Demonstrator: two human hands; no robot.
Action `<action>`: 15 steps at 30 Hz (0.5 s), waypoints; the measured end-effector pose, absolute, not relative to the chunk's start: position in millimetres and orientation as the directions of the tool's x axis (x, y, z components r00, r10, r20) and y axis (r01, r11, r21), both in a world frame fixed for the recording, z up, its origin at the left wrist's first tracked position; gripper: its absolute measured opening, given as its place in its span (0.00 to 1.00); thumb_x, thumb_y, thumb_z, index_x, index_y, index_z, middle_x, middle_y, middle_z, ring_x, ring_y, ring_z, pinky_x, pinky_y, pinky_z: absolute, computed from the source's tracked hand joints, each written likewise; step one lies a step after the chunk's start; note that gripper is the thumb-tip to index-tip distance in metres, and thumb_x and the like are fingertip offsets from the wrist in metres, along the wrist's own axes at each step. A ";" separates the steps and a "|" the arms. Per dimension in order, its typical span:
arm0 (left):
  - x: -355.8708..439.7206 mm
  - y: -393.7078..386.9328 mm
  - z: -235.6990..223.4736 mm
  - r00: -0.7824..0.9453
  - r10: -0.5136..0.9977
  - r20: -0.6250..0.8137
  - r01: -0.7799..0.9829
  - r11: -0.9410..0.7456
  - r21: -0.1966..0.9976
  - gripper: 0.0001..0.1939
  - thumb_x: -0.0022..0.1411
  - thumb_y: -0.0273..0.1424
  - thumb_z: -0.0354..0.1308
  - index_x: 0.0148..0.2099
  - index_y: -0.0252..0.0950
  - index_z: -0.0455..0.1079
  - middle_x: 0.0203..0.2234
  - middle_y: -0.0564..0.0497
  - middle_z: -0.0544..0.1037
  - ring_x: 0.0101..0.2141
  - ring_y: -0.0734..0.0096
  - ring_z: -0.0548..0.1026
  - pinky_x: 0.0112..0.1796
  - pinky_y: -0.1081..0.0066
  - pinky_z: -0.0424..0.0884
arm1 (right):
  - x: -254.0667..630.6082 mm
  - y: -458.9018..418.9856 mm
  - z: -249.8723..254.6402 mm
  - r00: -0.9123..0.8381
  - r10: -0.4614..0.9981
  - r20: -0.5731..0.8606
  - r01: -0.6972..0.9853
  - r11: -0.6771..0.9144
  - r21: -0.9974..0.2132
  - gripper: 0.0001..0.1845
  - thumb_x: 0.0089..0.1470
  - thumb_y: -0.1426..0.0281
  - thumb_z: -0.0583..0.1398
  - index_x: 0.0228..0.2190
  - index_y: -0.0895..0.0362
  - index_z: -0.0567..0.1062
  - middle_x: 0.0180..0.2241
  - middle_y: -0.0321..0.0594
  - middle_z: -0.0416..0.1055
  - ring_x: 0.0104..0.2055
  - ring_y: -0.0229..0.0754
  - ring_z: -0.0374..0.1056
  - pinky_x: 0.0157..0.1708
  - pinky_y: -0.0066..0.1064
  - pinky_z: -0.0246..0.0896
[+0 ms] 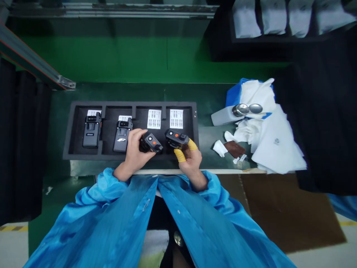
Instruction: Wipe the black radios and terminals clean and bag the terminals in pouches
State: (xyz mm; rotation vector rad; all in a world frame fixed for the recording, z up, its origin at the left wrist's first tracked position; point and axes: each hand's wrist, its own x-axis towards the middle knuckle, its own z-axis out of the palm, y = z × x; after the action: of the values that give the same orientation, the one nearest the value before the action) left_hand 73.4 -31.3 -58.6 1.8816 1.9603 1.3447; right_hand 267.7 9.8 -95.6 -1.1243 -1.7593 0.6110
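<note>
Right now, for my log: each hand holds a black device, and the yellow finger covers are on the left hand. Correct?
No: the head view shows the yellow finger covers on the right hand, not the left hand. Left holds a black device, right another black device.

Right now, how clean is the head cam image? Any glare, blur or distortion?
Head view: lighting is even, with no harsh shadows. Glare sits on the metal discs and the sheen of the blue sleeve. Wide-angle stretch swells the sleeves toward the bottom edge. The paper labels are too soft to read. The handset in the left hand and the handset in the right hand look fairly sharp.
</note>
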 end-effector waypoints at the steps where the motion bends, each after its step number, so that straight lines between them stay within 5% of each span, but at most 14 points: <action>1: 73.8 -31.6 -58.2 -0.226 0.850 0.475 0.748 -0.161 0.644 0.32 0.47 0.29 0.69 0.53 0.41 0.59 0.44 0.47 0.68 0.48 0.58 0.70 0.51 0.55 0.69 | 267.3 9.9 -95.1 -0.143 0.875 0.462 0.406 0.478 -0.779 0.22 0.57 0.59 0.58 0.49 0.57 0.72 0.42 0.48 0.80 0.43 0.48 0.77 0.44 0.42 0.76; 5: 73.9 -32.5 -52.6 -0.272 0.864 0.424 0.670 -0.146 0.728 0.29 0.47 0.31 0.69 0.50 0.40 0.62 0.49 0.45 0.69 0.52 0.55 0.69 0.54 0.52 0.67 | 267.9 9.4 -94.2 -0.135 0.856 0.499 0.390 0.509 -0.768 0.20 0.57 0.61 0.58 0.50 0.55 0.72 0.43 0.46 0.79 0.44 0.47 0.77 0.45 0.42 0.75; 9: 71.5 -30.1 -44.1 -0.439 0.893 0.100 0.269 0.024 0.963 0.33 0.42 0.36 0.72 0.49 0.40 0.62 0.42 0.48 0.74 0.43 0.59 0.75 0.46 0.56 0.73 | 268.4 9.9 -96.8 -0.127 0.913 0.387 0.348 0.407 -0.845 0.24 0.56 0.55 0.57 0.50 0.56 0.71 0.44 0.48 0.78 0.45 0.48 0.76 0.47 0.43 0.74; 13: 68.0 -25.5 -32.8 -0.406 0.851 -0.333 -0.303 0.219 0.928 0.28 0.49 0.49 0.67 0.46 0.38 0.67 0.25 0.56 0.72 0.27 0.71 0.73 0.34 0.66 0.76 | 264.5 17.2 -84.6 -0.135 0.989 0.066 0.008 0.067 -0.998 0.30 0.54 0.53 0.56 0.53 0.57 0.67 0.49 0.50 0.75 0.49 0.48 0.73 0.48 0.44 0.72; 15: 67.3 -25.0 -25.6 -0.317 0.823 -0.471 -0.481 0.289 0.828 0.28 0.53 0.53 0.64 0.46 0.37 0.69 0.24 0.55 0.72 0.25 0.72 0.73 0.32 0.69 0.76 | 263.1 21.9 -70.0 -0.252 0.952 -0.176 -0.190 -0.227 -0.955 0.26 0.54 0.58 0.54 0.52 0.56 0.66 0.47 0.47 0.76 0.45 0.45 0.74 0.42 0.40 0.73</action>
State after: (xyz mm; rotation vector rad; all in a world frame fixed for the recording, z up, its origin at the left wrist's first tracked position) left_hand 67.3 -25.0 -25.6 0.3530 1.3420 1.3577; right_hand 263.1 21.9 -70.0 -1.0689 -1.1036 1.6304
